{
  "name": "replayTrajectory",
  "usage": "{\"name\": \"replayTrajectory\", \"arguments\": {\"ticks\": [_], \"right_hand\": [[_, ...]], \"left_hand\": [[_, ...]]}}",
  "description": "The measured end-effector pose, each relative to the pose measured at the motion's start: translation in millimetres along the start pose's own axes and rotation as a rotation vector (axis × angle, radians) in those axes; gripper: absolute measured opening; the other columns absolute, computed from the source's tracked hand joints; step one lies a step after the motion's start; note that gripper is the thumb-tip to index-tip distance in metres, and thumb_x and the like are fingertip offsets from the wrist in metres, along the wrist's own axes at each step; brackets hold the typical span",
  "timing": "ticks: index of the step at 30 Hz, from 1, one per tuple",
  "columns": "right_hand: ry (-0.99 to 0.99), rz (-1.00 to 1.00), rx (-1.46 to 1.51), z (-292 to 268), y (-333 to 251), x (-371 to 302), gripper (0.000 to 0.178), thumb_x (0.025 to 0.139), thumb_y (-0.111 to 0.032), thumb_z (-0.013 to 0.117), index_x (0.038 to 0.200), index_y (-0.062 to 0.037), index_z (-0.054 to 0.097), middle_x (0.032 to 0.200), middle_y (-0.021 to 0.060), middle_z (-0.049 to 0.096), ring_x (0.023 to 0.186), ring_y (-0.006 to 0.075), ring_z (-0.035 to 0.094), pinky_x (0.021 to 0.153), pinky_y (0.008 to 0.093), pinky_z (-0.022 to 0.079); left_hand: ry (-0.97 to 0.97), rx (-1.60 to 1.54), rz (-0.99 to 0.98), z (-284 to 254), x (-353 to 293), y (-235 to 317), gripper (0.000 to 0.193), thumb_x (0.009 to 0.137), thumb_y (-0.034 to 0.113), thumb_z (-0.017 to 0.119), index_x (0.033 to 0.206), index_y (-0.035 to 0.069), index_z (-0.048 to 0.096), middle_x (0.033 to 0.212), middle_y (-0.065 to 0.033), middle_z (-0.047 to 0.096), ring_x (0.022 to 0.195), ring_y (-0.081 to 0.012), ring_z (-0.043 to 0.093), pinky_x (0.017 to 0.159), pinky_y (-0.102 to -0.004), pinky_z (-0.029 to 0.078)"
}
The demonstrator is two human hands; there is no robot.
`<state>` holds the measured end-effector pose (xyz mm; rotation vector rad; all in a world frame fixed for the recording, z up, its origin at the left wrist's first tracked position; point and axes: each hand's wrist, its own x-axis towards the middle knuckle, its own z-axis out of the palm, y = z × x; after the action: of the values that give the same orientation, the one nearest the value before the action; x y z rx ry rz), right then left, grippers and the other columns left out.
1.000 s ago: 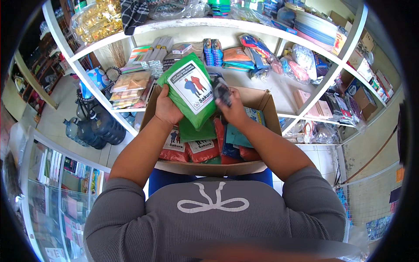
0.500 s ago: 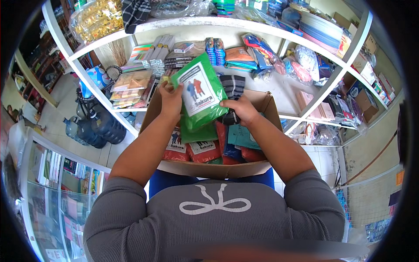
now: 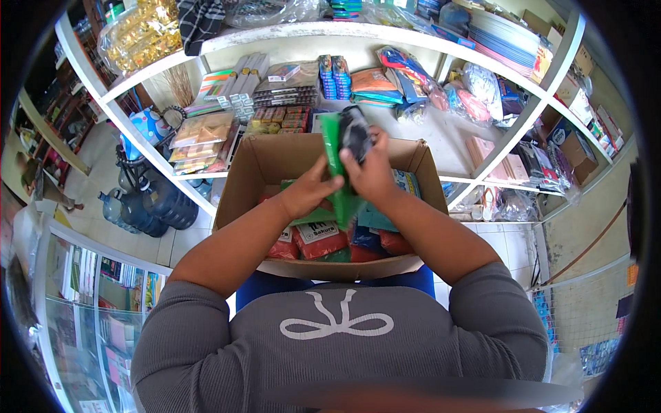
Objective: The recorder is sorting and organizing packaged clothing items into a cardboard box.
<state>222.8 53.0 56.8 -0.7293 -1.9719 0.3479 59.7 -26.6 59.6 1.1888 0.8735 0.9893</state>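
Handling above box [image 3: 241, 172] — left fingers [image 3: 319, 168] pinch green packet [image 3: 332, 138], right fingers [image 3: 350, 164] pinch dark bundle [image 3: 356, 131]; next move probably calls for steady grip.

Head camera: worn on the person's head, looking steeply down and forward through a wide fisheye lens
Grey ribbed top [image 3: 385, 358]: nearest the lens, filling the lower middle, seen from above
Left hand [image 3: 308, 194], right hand [image 3: 373, 171]: mid-picture, near, viewed from above and behind
Cardboard box [image 3: 330, 269]: near too, looked into from above
White shelving [image 3: 275, 39]: farther off, bowed across the upper part
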Motion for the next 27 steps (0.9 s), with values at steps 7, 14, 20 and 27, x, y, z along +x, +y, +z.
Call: {"name": "replayTrajectory", "arguments": {"ticks": [7, 14, 20, 27], "right_hand": [[-0.165, -0.205, -0.048, -9, -28, 6, 0.060, 0.078, -0.018, 0.072, 0.133, -0.0231, 0.051, 0.117, 0.0211, 0.042, 0.105, 0.0412, 0.048, 0.093, 0.0425, 0.042], [0.063, 0.166, -0.050, 10, 37, -3, 0.051, 0.083, -0.024, 0.068, 0.132, -0.0177, 0.051, 0.112, 0.0212, 0.044, 0.102, 0.0392, 0.050, 0.088, 0.0431, 0.044], [-0.218, -0.197, 0.048, 3, -33, -11, 0.067, 0.071, -0.011, 0.072, 0.133, -0.0238, 0.050, 0.115, 0.0203, 0.044, 0.103, 0.0394, 0.050, 0.091, 0.0429, 0.044], [0.039, 0.265, 0.071, 4, 63, 10, 0.040, 0.082, -0.021, 0.069, 0.119, -0.0096, 0.060, 0.112, 0.0184, 0.048, 0.103, 0.0335, 0.051, 0.091, 0.0399, 0.043]], "left_hand": [[-0.061, 0.067, 0.255, -7, -1, 2, 0.052, 0.089, 0.021, 0.064, 0.133, 0.007, 0.041, 0.123, -0.0039, 0.051, 0.115, -0.0148, 0.048, 0.099, -0.0328, 0.040], [0.026, -0.043, 0.162, -25, 8, 5, 0.049, 0.091, 0.018, 0.062, 0.133, 0.006, 0.040, 0.129, -0.0077, 0.050, 0.115, -0.0200, 0.052, 0.095, -0.0364, 0.045], [0.118, -0.264, 0.360, -40, 4, 3, 0.050, 0.092, 0.030, 0.060, 0.133, 0.007, 0.041, 0.123, -0.0071, 0.054, 0.111, -0.0205, 0.055, 0.093, -0.0378, 0.048], [0.260, -0.145, 0.214, -37, 5, 26, 0.038, 0.090, 0.011, 0.059, 0.126, 0.003, 0.049, 0.114, -0.0090, 0.060, 0.106, -0.0208, 0.057, 0.091, -0.0373, 0.047]]}}
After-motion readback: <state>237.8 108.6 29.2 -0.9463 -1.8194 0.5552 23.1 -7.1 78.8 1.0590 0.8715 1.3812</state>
